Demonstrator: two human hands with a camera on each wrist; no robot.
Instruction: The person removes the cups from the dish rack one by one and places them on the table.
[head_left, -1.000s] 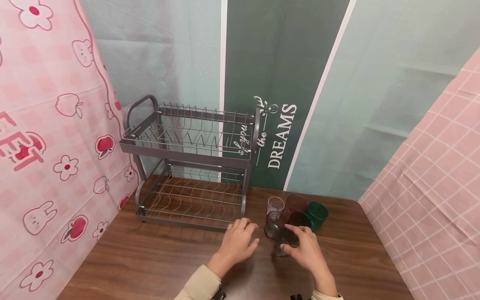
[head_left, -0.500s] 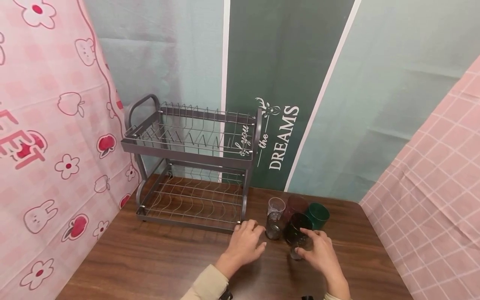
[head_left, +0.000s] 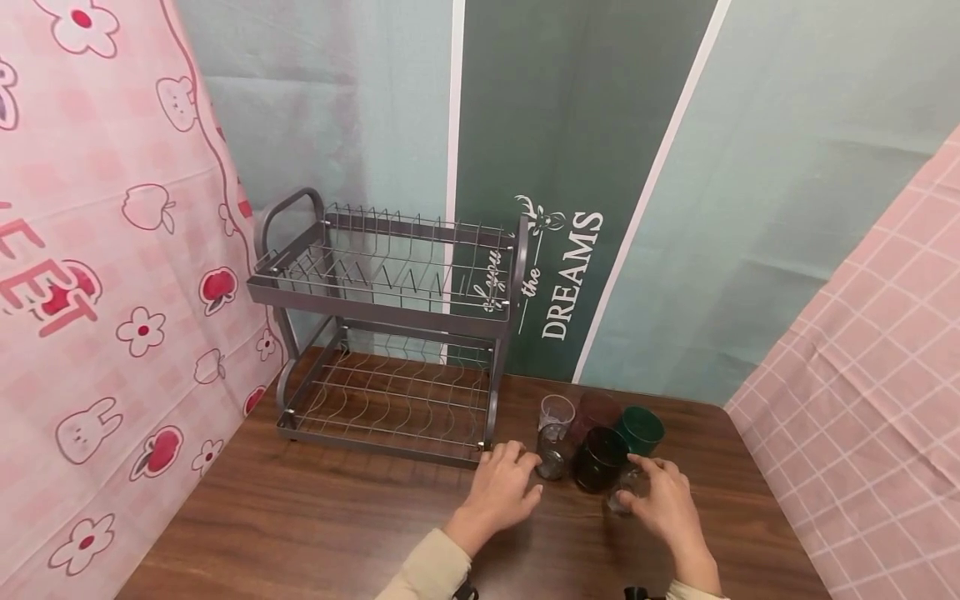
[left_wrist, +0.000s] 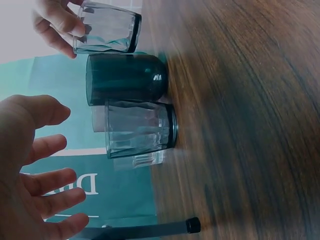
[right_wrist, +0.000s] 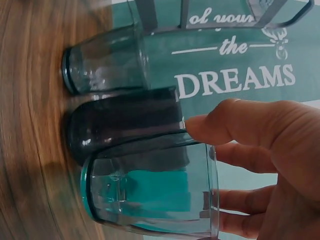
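Note:
My right hand (head_left: pixel 667 504) holds a clear drinking glass (head_left: pixel 628 492) by its upper part, thumb on the near side and fingers beyond. In the right wrist view this glass (right_wrist: pixel 150 200) stands upright beside a dark glass; whether its base touches the table I cannot tell. The dark tumbler (head_left: pixel 600 462) is just left of it. My left hand (head_left: pixel 498 492) has its fingers spread and is empty, close to a clear greyish glass (head_left: pixel 552 462). The left wrist view shows a gap between its fingers and that glass (left_wrist: pixel 137 130).
Behind stand a clear glass (head_left: pixel 557 408), a reddish glass (head_left: pixel 597 410) and a green glass (head_left: pixel 642 429). A grey two-tier dish rack (head_left: pixel 382 308) occupies the left of the wooden table (head_left: pixel 300 517). Hanging cloths (head_left: pixel 825 208) enclose the back and sides.
My right hand has carried the clear glass rightward, from in front of the dark tumbler to its right side. My left hand has shifted slightly right, nearer the greyish glass.

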